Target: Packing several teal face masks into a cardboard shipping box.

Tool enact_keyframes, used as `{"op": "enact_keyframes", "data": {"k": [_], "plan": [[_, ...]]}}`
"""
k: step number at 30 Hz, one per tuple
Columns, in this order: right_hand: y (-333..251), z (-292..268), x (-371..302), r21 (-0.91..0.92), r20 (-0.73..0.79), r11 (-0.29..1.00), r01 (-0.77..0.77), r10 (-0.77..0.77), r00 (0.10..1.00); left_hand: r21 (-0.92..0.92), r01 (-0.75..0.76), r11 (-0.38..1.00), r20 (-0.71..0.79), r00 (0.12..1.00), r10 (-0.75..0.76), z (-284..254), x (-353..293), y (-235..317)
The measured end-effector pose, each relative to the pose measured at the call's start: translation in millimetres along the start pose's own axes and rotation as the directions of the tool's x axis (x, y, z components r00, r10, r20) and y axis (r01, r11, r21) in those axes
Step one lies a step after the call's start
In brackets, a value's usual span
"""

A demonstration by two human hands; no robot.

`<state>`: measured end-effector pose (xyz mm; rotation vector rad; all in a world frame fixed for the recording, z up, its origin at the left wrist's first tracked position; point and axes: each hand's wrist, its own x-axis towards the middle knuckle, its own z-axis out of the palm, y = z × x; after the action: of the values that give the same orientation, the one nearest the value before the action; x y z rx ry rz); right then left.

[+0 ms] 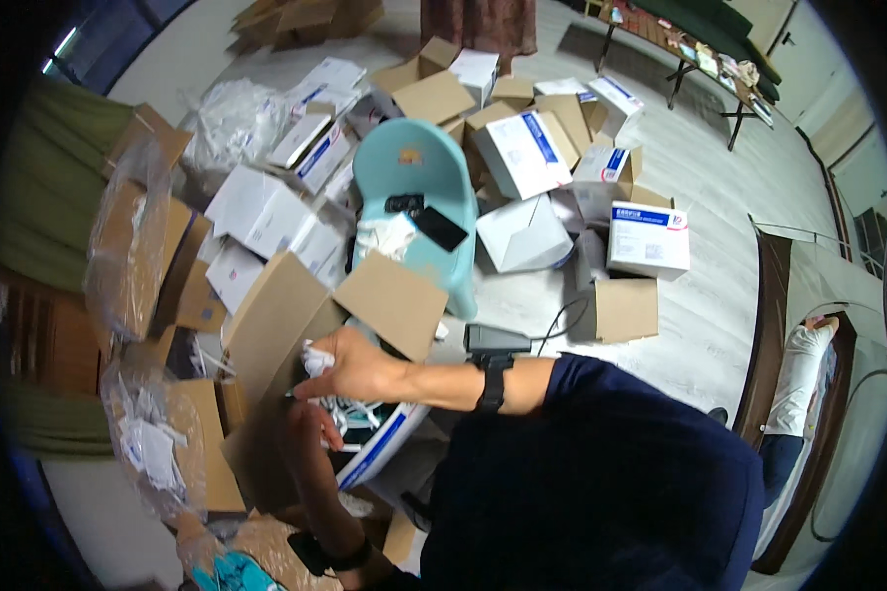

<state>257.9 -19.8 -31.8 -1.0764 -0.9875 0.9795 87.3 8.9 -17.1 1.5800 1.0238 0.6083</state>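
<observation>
My right hand (355,371) is closed over an open carton, with a crumpled white piece (316,361) showing at its fingers. I cannot make out whether that piece is cloth or plastic. Just below it, my left hand (312,426) is curled inward, and what its fingers hold, if anything, is hidden. Under both hands a white carton with a blue stripe (384,448) contains white strips and teal pieces (360,419). Brown cardboard flaps (392,305) stand up around it. Dark bands circle both wrists.
A teal plastic chair (409,163) ahead bears a phone (441,229) and a white cloth (385,236). White and brown cartons (648,239) crowd around it. Plastic-lined boxes (153,443) stand left. A low table (680,49) is far right; another person (796,384) appears at the right edge.
</observation>
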Motion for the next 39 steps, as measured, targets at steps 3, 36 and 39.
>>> {"op": "enact_keyframes", "data": {"k": [3, 36, 39], "plan": [[-11.4, -2.3, 3.5, -0.438, -0.037, 0.894, 0.098, -0.126, 0.991, -0.025, 0.089, 0.996, -0.058, 0.994, -0.091, -1.1, -10.6, 5.8], [2.6, -14.8, -4.6, -0.255, -0.089, 0.962, -0.101, 0.080, 0.993, 0.439, 0.041, 0.898, -0.454, 0.872, 0.182, -29.1, 41.0, -110.4], [2.5, -24.5, -6.7, -0.212, -0.157, 0.971, -0.113, 0.080, 0.984, 0.589, 0.147, 0.795, -0.175, 0.983, -0.052, -19.1, 9.9, -93.1]]}}
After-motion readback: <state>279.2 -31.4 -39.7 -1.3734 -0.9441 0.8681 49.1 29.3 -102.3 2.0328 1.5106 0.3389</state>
